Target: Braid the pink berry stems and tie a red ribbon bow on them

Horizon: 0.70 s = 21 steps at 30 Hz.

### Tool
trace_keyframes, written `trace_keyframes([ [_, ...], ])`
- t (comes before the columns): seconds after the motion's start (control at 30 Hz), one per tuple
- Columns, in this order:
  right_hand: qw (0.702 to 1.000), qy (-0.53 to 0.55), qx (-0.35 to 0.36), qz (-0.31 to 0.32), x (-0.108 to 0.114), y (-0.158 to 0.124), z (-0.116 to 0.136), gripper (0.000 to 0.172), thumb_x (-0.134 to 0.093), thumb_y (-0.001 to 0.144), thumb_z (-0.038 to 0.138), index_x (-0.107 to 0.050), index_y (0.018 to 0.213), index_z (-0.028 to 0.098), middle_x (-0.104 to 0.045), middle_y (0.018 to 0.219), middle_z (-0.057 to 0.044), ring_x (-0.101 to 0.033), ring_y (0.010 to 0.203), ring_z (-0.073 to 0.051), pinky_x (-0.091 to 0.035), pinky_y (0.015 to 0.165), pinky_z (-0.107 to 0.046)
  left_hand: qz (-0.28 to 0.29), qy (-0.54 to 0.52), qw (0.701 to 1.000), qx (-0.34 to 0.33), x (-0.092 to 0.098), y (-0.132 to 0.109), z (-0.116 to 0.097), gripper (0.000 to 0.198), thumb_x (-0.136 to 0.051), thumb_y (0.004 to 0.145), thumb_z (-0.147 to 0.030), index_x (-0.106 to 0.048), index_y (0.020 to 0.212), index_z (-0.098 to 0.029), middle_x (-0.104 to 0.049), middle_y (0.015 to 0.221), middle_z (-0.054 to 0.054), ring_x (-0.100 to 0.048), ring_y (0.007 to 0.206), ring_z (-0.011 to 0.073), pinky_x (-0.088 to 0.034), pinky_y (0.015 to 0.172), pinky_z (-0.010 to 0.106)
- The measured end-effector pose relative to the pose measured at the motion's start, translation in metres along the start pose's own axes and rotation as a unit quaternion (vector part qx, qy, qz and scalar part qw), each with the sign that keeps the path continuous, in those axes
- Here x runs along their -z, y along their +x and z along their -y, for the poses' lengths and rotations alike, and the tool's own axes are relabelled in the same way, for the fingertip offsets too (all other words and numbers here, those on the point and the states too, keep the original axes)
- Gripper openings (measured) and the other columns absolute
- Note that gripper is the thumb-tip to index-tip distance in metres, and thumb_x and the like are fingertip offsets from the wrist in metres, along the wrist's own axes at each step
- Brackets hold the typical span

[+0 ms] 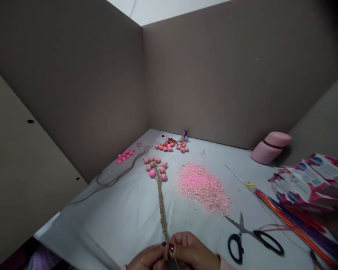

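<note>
At the bottom edge my left hand and my right hand meet, fingers pinched on the near end of a braided jute cord. The cord runs away from me across the white table. Its far end carries a cluster of pink balls. Both hands are cut off by the frame's lower edge.
A heap of pink sequins lies right of the cord. Black-handled scissors lie near my right hand. Loose jute strands, pink discs, more ball clusters, a pink cylinder, coloured sticks and a printed packet surround them. Brown cardboard walls enclose the table.
</note>
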State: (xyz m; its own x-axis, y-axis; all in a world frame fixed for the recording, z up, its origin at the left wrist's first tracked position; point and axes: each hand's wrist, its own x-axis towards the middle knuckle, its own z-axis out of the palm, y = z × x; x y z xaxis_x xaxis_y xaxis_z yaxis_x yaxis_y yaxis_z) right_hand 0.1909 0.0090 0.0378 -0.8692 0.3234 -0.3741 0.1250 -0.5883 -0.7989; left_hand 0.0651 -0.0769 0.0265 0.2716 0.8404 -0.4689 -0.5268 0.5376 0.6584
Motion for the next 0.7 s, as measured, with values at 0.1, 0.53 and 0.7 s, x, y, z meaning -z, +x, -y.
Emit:
trace_keyframes([
  [0.1,1.000,-0.016,-0.011,-0.017,0.000,0.002,-0.002,0.036,-0.071,0.055,0.044,-0.054,0.057,0.013,-0.040,0.039,0.008,-0.026,0.034,-0.003,-0.013,0.037,-0.020,-0.035,0.055,0.997,-0.034,-0.001,-0.001,-0.002,0.049,-0.064,0.053,-0.063,-0.044,0.054,-0.018,-0.029,0.031,-0.012,-0.017,0.031,0.0029,-0.009,0.039,0.022],
  [0.53,0.846,-0.467,0.121,-0.227,-0.015,-0.022,-0.003,0.020,-0.041,0.075,0.028,-0.047,0.059,0.019,-0.038,0.048,0.004,-0.035,0.047,-0.010,-0.022,0.045,-0.023,-0.267,0.287,0.903,-0.175,-0.013,-0.003,0.004,0.030,-0.055,0.065,-0.044,-0.049,0.053,-0.017,-0.042,0.049,-0.004,-0.038,0.051,0.0120,-0.030,0.052,0.023],
  [0.7,0.880,-0.397,0.090,-0.243,-0.010,-0.007,-0.038,0.025,-0.038,0.075,0.039,-0.042,0.060,0.020,-0.032,0.046,0.006,-0.026,0.043,-0.009,-0.016,0.041,-0.023,-0.288,0.284,0.895,-0.188,-0.012,0.000,0.010,0.029,-0.051,0.065,-0.043,-0.054,0.054,-0.017,-0.052,0.050,-0.001,-0.045,0.052,0.0144,-0.036,0.054,0.025],
])
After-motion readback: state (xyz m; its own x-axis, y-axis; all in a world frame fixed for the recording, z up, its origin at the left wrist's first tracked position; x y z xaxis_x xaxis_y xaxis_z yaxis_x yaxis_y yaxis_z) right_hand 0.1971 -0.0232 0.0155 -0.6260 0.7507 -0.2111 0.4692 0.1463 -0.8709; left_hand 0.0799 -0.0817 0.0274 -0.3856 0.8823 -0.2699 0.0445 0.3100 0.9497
